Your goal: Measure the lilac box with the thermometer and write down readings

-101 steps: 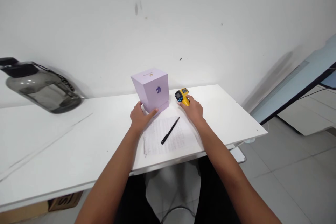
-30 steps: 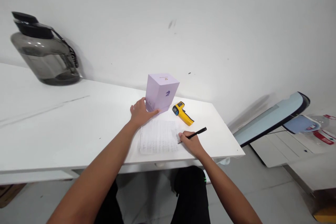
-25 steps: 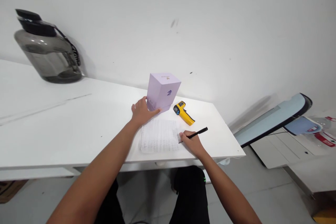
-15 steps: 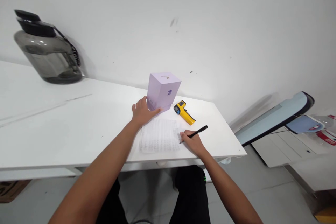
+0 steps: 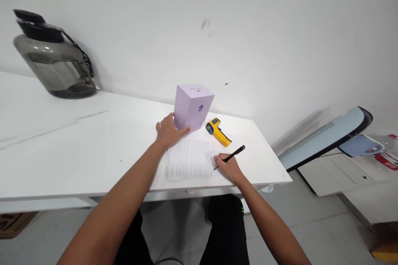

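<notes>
A lavender cardboard box stands upright near the wall, a dark emblem on its front. My left hand grips its lower front left corner, thumb along the front and fingers at the left side. In front of the box lies a sheet of paper covered in rows of writing too blurred to read. My right hand rests at the sheet's right edge, closed around a black pen whose tip points down to the paper. Between box and pen lies a yellow and black infrared thermometer.
A large grey translucent water jug with a black lid stands on the white table at the left. Beyond the table's right end are a pale blue panel with a dark edge and a red-labelled plastic bottle. The wall borders the back.
The pen leans slightly differently, its top end a little lower and to the left. Both hands stay nearly in place; the whole view has shifted slightly.
</notes>
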The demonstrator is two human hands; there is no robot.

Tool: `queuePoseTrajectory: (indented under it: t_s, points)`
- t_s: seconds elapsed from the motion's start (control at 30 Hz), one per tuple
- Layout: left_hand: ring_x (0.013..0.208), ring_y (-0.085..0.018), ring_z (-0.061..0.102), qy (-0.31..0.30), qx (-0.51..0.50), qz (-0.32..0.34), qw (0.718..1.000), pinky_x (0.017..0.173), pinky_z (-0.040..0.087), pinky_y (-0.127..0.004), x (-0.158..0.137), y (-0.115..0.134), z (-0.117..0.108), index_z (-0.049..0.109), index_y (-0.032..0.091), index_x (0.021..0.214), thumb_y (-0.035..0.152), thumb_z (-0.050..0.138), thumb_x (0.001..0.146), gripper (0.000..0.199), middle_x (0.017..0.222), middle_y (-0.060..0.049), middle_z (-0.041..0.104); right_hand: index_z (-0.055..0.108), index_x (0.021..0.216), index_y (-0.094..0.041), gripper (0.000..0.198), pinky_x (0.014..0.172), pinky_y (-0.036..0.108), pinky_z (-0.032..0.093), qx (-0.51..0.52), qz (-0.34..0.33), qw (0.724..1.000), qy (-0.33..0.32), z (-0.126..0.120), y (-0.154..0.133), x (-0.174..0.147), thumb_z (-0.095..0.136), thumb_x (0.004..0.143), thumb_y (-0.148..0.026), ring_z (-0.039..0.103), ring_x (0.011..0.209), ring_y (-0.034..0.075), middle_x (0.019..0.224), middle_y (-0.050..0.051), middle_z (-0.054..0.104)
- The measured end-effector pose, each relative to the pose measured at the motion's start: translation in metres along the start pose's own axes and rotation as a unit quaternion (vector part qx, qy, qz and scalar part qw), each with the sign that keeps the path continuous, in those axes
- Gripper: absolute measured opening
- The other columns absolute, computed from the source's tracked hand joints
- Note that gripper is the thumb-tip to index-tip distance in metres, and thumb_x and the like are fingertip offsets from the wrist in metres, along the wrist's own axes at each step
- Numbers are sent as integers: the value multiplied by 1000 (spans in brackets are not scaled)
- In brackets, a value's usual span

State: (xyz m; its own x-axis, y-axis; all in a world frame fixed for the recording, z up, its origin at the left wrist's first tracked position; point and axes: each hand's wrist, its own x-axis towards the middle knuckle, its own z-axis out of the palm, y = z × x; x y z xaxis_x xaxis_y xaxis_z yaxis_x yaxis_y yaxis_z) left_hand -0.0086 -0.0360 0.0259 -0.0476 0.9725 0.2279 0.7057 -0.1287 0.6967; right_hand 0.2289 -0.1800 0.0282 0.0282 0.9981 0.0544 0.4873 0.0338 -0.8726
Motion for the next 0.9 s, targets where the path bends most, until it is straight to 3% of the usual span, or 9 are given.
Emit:
queuePoseTrajectory:
  t_s: [0.33,0.63,0.9]
  points:
    - [143,-38,43,0,-7,7,1000,120,21,-54,-1,1,-2,35,21,145,71,65,69,95,151,-19,50,57,54,-22,39,59,28,40,-7,-1,1000,18,0,2,0,59,81,-49,49,61,16,55,0,50]
    - [144,-38,42,-5,-10,3,1000,121,20,-53,-1,2,-2,34,21,145,70,66,69,96,152,-19,49,51,52,-22,40,58,28,37,-12,-2,1000,26,0,3,1,57,81,-48,45,60,15,54,-1,46]
    - [146,-36,40,-15,-16,-2,1000,122,18,-53,-2,4,-4,33,20,146,71,64,69,98,153,-18,48,56,54,-21,40,60,28,38,-11,0,1000,29,-1,4,0,56,82,-51,47,62,15,55,-1,48]
